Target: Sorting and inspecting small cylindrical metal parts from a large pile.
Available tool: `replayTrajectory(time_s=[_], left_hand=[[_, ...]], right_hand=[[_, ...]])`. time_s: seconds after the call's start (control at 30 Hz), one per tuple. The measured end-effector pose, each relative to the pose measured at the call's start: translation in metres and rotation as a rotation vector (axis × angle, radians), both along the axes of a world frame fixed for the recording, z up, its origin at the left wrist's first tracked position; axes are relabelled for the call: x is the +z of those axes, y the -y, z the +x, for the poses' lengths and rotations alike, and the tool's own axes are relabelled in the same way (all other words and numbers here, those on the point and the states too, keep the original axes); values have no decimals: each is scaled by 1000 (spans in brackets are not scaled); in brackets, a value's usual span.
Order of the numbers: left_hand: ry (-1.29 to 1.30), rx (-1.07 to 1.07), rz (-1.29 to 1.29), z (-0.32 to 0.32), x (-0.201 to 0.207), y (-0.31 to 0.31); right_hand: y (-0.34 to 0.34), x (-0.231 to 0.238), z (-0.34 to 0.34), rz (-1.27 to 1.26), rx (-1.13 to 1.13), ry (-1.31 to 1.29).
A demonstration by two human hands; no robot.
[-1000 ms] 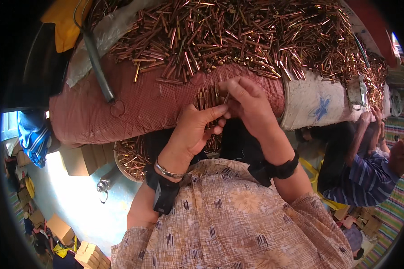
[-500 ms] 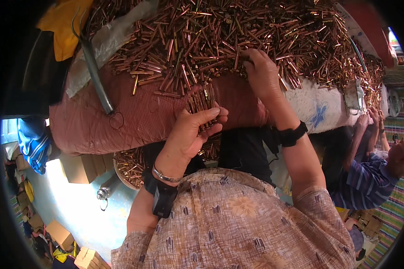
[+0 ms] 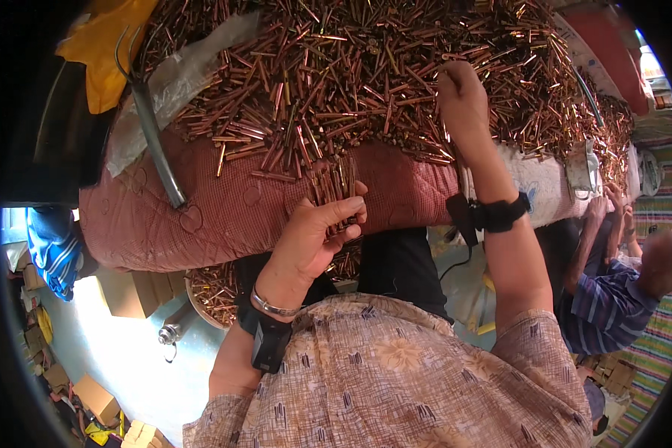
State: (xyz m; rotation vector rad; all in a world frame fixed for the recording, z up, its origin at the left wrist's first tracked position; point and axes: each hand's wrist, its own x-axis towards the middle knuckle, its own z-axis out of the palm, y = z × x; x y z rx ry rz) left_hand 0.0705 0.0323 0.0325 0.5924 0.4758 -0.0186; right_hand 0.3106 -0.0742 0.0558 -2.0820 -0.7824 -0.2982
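Note:
A wide heap of thin copper-coloured metal rods point(image 3: 328, 82) covers the work surface in front of me. My left hand point(image 3: 321, 231) is closed round a bundle of rods point(image 3: 334, 181), with their ends standing up past the fingers and the thumb across them. It is above the red padded roll along the near edge. My right hand point(image 3: 467, 104) reaches over the right part of the heap, its fingers curled together at the rods. What those fingertips hold, if anything, cannot be made out.
The red padded roll point(image 3: 224, 216) borders the heap on my side. A metal hand tool with prongs point(image 3: 155, 142) and clear plastic point(image 3: 194, 78) lie at left. Below, a round container point(image 3: 209, 302) holds more rods. At right, another person in a striped shirt point(image 3: 612, 306) works at the heap.
My right hand has moved right and slightly farther across the heap, its fingers still curled. The left hand stays nearly in place with the bundle. The whole view has shifted slightly.

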Motion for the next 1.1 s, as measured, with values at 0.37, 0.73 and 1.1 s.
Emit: replayTrajectory(time_s=[0.37, 0.73, 1.1], left_hand=[[-123, 26, 29, 3, 11, 0], [59, -2, -115, 4, -6, -4], [54, 5, -136, 6, -9, -4]], right_hand=[[-16, -2, 4, -651, -96, 144], [-54, -10, 12, -483, 18, 146], [-58, -11, 10, -439, -10, 179]])
